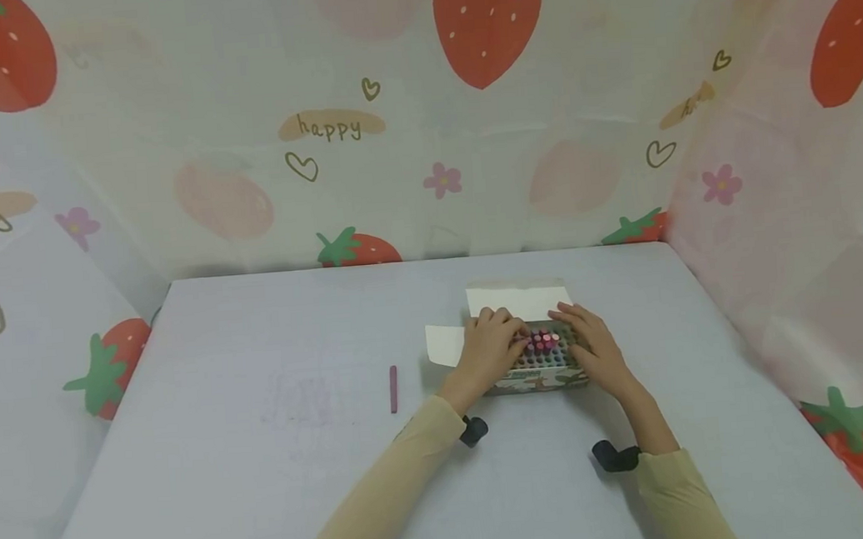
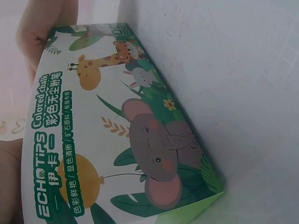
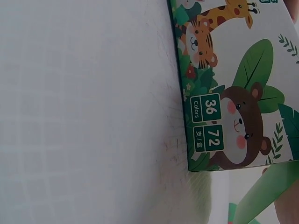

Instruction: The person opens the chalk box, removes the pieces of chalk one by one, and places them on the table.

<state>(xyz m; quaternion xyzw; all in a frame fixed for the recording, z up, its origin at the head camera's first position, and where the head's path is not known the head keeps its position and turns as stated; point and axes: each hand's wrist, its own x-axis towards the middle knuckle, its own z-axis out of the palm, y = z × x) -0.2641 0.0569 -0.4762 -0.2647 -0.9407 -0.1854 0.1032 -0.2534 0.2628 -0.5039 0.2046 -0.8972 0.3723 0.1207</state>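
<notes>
Nearby lies loose chalk (image 1: pixel 393 389); the left hand (image 1: pixel 485 347), grip unclear, partly hides the box (image 1: pixel 540 380), right hand (image 1: pixel 597 348) spread alongside.

the box (image 2: pixel 110 116) was white and green with cartoon animals, the loose stick (image 1: pixel 393 389) was pink, the sleeves (image 1: pixel 390 489) were yellow

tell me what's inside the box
Pinkish chalks, among rows of small round spots. What lies beneath the left hand and right hand, at the ends of the box, is hidden.

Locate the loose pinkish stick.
In the head view, the pinkish stick lies on the white table, left of the left hand and the open chalk box.
</notes>
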